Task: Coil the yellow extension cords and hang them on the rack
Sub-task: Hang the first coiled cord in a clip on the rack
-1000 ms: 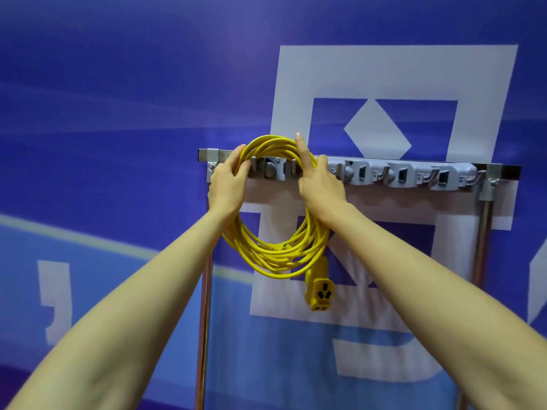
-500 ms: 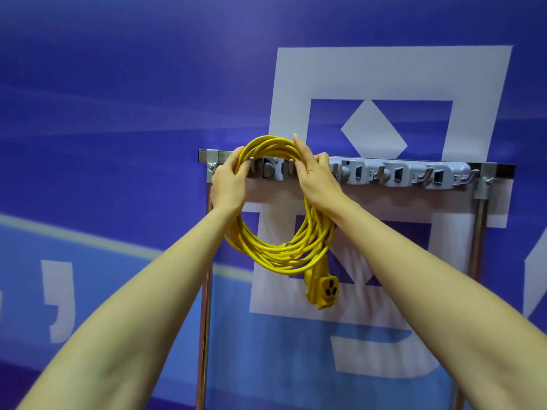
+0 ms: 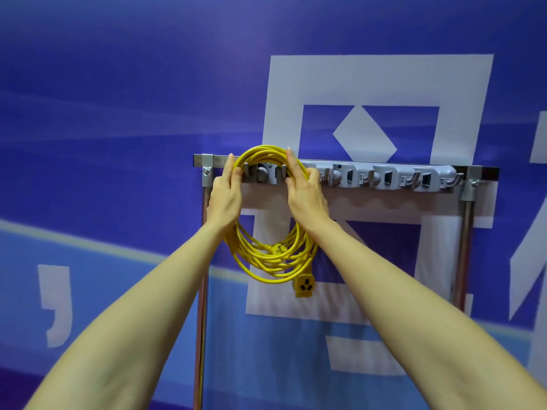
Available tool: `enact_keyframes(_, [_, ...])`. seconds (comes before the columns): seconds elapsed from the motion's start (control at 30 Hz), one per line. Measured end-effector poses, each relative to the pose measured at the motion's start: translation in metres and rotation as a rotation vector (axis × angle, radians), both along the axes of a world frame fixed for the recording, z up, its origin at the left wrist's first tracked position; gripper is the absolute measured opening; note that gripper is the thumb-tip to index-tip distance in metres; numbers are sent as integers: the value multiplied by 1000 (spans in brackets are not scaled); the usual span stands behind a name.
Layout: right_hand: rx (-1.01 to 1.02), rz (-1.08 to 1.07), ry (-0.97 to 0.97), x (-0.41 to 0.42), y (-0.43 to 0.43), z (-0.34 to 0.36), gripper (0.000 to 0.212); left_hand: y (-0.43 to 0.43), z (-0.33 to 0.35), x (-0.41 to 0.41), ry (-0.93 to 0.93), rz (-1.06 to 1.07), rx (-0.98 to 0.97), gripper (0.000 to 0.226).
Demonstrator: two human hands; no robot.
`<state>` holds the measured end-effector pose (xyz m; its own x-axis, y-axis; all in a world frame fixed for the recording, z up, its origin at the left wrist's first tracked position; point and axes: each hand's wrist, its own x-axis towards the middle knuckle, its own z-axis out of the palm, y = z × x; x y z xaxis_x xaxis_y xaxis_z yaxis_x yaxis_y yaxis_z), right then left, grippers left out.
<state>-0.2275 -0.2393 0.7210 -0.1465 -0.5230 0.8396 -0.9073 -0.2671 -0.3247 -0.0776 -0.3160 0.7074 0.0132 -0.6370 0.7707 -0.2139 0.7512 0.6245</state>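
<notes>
The left hand [image 3: 226, 193] grips the coiled yellow cord [image 3: 268, 269] at ten o'clock, the right hand [image 3: 306, 198] at two. The loop hangs toward six, and the leftmost hooks of the rack [image 3: 384, 179] sit between the hands.

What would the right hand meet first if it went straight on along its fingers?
The right hand grips the yellow cord coil; its index fingertip clears the coil's top. Beyond, up and slightly left, only the blue banner, probably; depth is unclear.

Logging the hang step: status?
Left hand, right hand gripping yellow cord coil. Coil top at rack left end; hook seating unclear. Nothing blocking.
</notes>
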Motion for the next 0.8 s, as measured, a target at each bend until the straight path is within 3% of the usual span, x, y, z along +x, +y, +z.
enact_keyframes(0.17, [4, -1, -26, 1, -2, 3, 49, 10, 12, 1, 202, -140, 81, 42])
enact_keyframes(0.47, [16, 46, -40, -1, -4, 6, 50, 18, 14, 2, 332, -249, 120, 42])
enact_keyframes(0.63, [36, 20, -25, -3, -5, 8, 50, 23, 26, 4, 455, -295, 252, 40])
enact_keyframes(0.8, [27, -42, -8, -1, -8, 5, 53, 22, 20, 0, 451, -257, 239, 40])
